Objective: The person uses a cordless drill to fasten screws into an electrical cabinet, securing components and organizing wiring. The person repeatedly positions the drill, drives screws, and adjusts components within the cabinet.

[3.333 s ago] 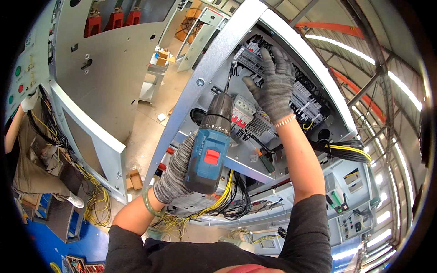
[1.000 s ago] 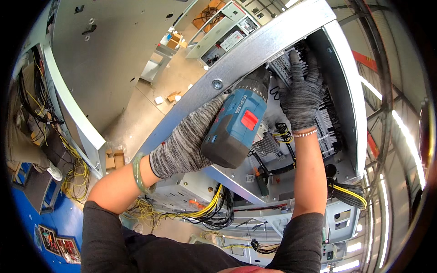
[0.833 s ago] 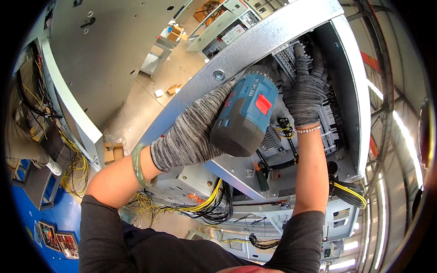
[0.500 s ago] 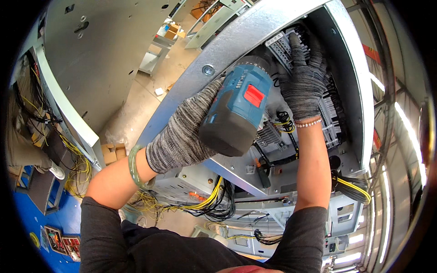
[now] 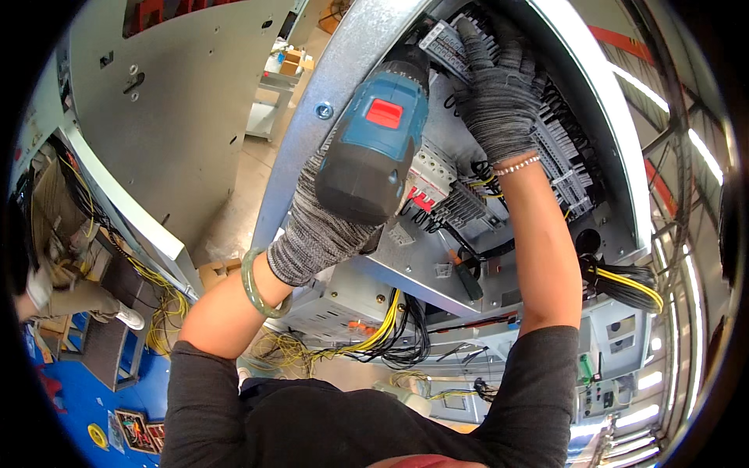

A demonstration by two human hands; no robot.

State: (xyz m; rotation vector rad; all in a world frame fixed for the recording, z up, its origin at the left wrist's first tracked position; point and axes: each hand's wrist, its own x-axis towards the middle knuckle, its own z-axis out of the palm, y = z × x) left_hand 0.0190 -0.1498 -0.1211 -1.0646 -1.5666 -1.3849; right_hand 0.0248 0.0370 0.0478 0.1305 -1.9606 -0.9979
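Note:
My left hand (image 5: 321,226), in a grey knitted glove, is closed round the grip of a blue-and-black cordless drill (image 5: 363,168). The drill's chuck (image 5: 409,64) points away from me into the metal cabinet, close to a grey terminal block (image 5: 446,45); its tip is hidden. My gloved right hand (image 5: 499,105) reaches inside with fingers stretched out and apart, the index finger lying along that terminal block. Whether a small part sits under those fingers I cannot see. Below the drill are circuit breakers (image 5: 434,170) with a red part.
The cabinet's metal frame (image 5: 290,168) runs between my arms. A screwdriver (image 5: 468,279) lies on its lower ledge. Black and yellow cable bundles (image 5: 628,285) hang at the right and below. A large panel (image 5: 168,101) stands left; a person's leg (image 5: 82,300) shows at the far left.
The view has shifted and turned slightly. The drill has moved left and farther away from me, uncovering the circuit breakers. My right hand stays at the terminal block.

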